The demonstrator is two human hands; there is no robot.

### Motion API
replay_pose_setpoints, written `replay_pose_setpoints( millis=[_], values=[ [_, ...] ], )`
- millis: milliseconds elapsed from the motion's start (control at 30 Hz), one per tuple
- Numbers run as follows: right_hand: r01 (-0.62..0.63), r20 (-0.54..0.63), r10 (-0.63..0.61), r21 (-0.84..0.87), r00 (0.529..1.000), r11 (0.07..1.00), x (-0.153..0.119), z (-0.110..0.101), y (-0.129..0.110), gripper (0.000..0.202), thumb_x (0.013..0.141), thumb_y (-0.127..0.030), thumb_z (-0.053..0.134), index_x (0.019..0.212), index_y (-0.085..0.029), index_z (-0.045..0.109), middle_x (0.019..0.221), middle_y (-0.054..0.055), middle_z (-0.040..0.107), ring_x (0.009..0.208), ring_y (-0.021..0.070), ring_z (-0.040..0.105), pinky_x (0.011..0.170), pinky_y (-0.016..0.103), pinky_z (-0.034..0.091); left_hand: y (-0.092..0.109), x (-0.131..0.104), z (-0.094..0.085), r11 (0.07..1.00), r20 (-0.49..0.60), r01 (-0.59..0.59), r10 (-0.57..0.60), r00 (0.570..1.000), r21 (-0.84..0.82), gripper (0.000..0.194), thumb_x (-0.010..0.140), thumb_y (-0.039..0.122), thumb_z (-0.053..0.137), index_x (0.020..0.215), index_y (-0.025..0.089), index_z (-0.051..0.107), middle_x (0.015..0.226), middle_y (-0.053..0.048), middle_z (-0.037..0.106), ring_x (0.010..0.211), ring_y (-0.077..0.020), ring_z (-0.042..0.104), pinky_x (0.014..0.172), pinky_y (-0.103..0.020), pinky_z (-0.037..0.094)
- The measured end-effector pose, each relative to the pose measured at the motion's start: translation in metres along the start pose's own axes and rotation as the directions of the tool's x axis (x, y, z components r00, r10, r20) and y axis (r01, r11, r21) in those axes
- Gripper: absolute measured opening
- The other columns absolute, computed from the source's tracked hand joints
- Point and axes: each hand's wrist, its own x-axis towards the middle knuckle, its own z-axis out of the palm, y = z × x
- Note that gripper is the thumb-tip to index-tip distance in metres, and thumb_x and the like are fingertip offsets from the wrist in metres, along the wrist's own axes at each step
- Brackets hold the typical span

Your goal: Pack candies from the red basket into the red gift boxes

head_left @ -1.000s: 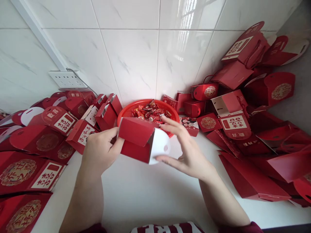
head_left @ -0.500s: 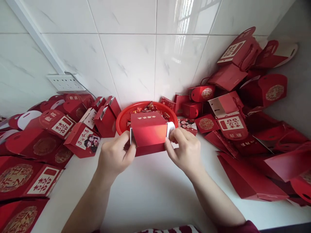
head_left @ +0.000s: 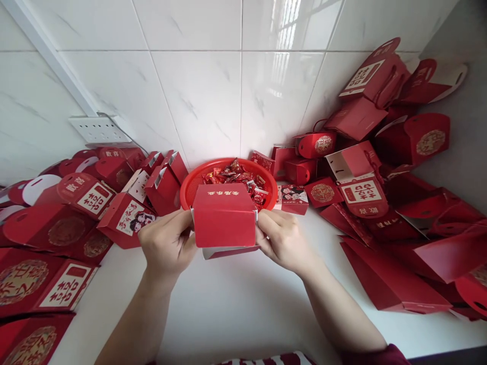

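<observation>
Between my two hands is a red cardboard gift box point(head_left: 225, 223) with gold characters on its upper panel. My left hand point(head_left: 167, 241) pinches its left side, fingers curled in around the edge. On the opposite side, my right hand point(head_left: 283, 238) grips the right edge with thumb and fingers closed. A strip of pale inner card shows below the front panel, where a lower flap stands apart. Just behind the box is a red plastic basket point(head_left: 186, 190) holding wrapped candies point(head_left: 236, 170); the box covers part of its front rim.
Red gift boxes point(head_left: 64, 228) are crowded along the left, and more red boxes point(head_left: 365, 195) are piled up the right side. A small printed box point(head_left: 291, 199) lies right of the basket. The white table point(head_left: 236, 304) meets a tiled wall with a power strip point(head_left: 99, 130).
The box has come slightly nearer and left, uncovering more candies. Its front panel now sits away from the lower flap, and the white side flap by my right hand no longer shows.
</observation>
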Motion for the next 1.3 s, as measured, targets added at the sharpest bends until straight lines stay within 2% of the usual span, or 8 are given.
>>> replay_pose_setpoints(
  millis=[300, 433, 533, 700, 800, 1033, 1167, 1300],
  values=[
    [0.047, 0.044, -0.043, -0.082, 0.998, 0.995, 0.0, -0.002, -0.003, 0.029, 0.093, -0.01, 0.042, 0.066, -0.022, 0.043, 0.058, -0.003, 0.044, 0.053, 0.0135, 0.031, 0.053, 0.028, 0.028, 0.005, 0.002, 0.0, 0.981, -0.195, -0.01, 0.048, 0.98, 0.191, 0.037, 0.079, 0.009, 0.067, 0.055, 0.019, 0.04, 0.047, 0.006, 0.034, 0.045, -0.0078, 0.03, 0.045, -0.023, 0.027],
    [0.058, 0.068, -0.053, -0.069, 0.996, 0.996, 0.0, -0.007, -0.006, 0.028, 0.089, -0.007, 0.042, 0.066, -0.022, 0.043, 0.058, -0.004, 0.043, 0.052, 0.0133, 0.033, 0.053, 0.029, 0.028, 0.007, 0.0, -0.003, 0.952, -0.145, -0.288, 0.301, 0.943, 0.101, 0.016, 0.079, 0.01, 0.071, 0.073, 0.023, 0.063, 0.062, 0.002, 0.058, 0.056, -0.0108, 0.058, 0.055, -0.023, 0.051],
    [0.094, 0.092, -0.088, -0.061, 0.992, 0.994, 0.001, -0.009, -0.009, 0.025, 0.088, -0.007, 0.043, 0.068, -0.021, 0.045, 0.059, -0.004, 0.044, 0.053, 0.0133, 0.036, 0.053, 0.029, 0.029, 0.008, 0.003, -0.001, 0.899, -0.134, -0.432, 0.438, 0.889, 0.069, 0.032, 0.075, 0.009, 0.077, 0.1, 0.028, 0.071, 0.089, 0.0, 0.07, 0.08, -0.0146, 0.069, 0.075, -0.026, 0.061],
    [0.141, 0.063, -0.135, -0.101, 0.989, 0.985, 0.002, -0.012, -0.008, 0.025, 0.09, -0.008, 0.043, 0.069, -0.022, 0.046, 0.06, -0.003, 0.046, 0.054, 0.014, 0.039, 0.054, 0.03, 0.03, 0.008, 0.01, 0.005, 0.916, 0.04, -0.4, 0.399, 0.916, 0.024, 0.049, 0.079, 0.014, 0.076, 0.125, 0.024, 0.065, 0.116, -0.004, 0.073, 0.109, -0.0241, 0.069, 0.103, -0.04, 0.054],
    [0.142, 0.049, -0.138, -0.096, 0.989, 0.985, 0.001, -0.009, -0.007, 0.027, 0.09, -0.007, 0.045, 0.068, -0.022, 0.045, 0.059, -0.003, 0.047, 0.053, 0.0134, 0.039, 0.053, 0.03, 0.03, 0.007, 0.007, 0.008, 0.934, 0.098, -0.344, 0.353, 0.93, -0.1, 0.054, 0.083, 0.003, 0.068, 0.133, 0.02, 0.059, 0.119, -0.005, 0.073, 0.11, -0.0217, 0.07, 0.099, -0.035, 0.057],
    [-0.218, -0.041, 0.228, 0.163, 0.973, 0.962, -0.006, 0.006, -0.021, 0.033, 0.094, -0.039, 0.059, 0.072, -0.022, 0.043, 0.064, -0.002, 0.052, 0.055, 0.0118, 0.045, 0.056, 0.027, 0.037, 0.005, 0.003, 0.012, 0.923, -0.045, -0.367, 0.374, 0.926, 0.119, 0.055, 0.084, 0.001, 0.067, 0.135, 0.018, 0.059, 0.111, -0.004, 0.076, 0.09, -0.018, 0.076, 0.085, -0.025, 0.061],
    [-0.413, 0.155, 0.387, 0.193, 0.909, 0.89, -0.005, 0.007, -0.026, 0.041, 0.085, -0.056, 0.067, 0.087, -0.021, 0.047, 0.076, 0.0, 0.061, 0.061, 0.0141, 0.056, 0.057, 0.026, 0.042, 0.002, 0.003, 0.01, 0.921, -0.131, -0.283, 0.326, 0.936, 0.267, 0.055, 0.086, 0.003, 0.065, 0.137, 0.022, 0.058, 0.107, -0.003, 0.077, 0.084, -0.0182, 0.076, 0.078, -0.025, 0.06],
    [-0.47, 0.343, 0.388, 0.201, 0.856, 0.86, -0.004, 0.001, -0.022, 0.045, 0.086, -0.049, 0.069, 0.113, -0.02, 0.048, 0.081, 0.0, 0.065, 0.064, 0.0176, 0.061, 0.058, 0.027, 0.044, -0.002, 0.002, 0.007, 0.921, -0.224, -0.165, 0.254, 0.941, 0.353, 0.053, 0.086, 0.007, 0.067, 0.136, 0.025, 0.06, 0.098, -0.001, 0.079, 0.073, -0.0165, 0.075, 0.067, -0.025, 0.057]
  ],
)
